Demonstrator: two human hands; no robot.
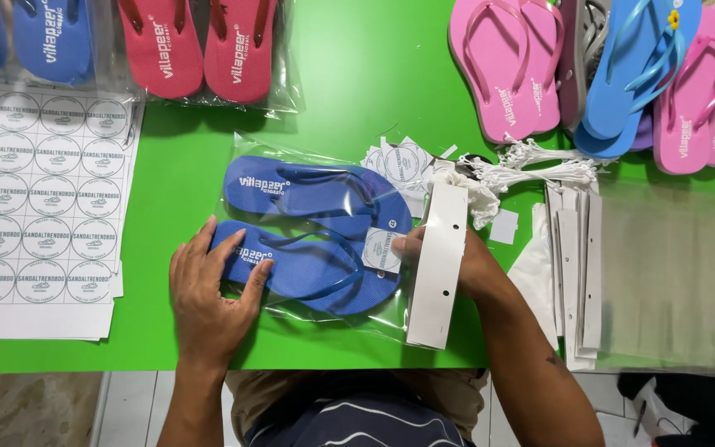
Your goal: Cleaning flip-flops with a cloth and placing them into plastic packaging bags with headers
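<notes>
The left hand [208,302] lies flat and open on a clear bag [316,240], fingers spread, pressing the heel end of the nearer of two blue sandals [308,232] inside it. It grips nothing; it only holds the bag down on the green table [357,74]. The right hand [457,261] is at the bag's other end, mostly hidden behind a long white card [439,265] with two punched holes. Its fingertips pinch at the bag's mouth beside a round tag [382,251]; whether the card is in the hand or just lying across it, I cannot tell. The bagged pair sits in the middle of the table, right in front of the person, the two sandals side by side.

Just beyond the card lies a bundle of white string loops [531,165], next to a small pile of loose round tags [399,161]. To the right of the right forearm is a row of more white cards [577,273], several overlapped so the count is unclear, and beside them a stack of empty clear bags [672,273].

On the left, well apart from the hands, is a stack of sticker sheets [39,199], the top one showing round labels in rows of four. Along the far edge I count one bagged red pair [200,45], one bagged blue pair [31,33] cut off by the frame, and at the far right a loose heap of sandals [614,74]: about four pink, one light blue, one grey partly buried.
</notes>
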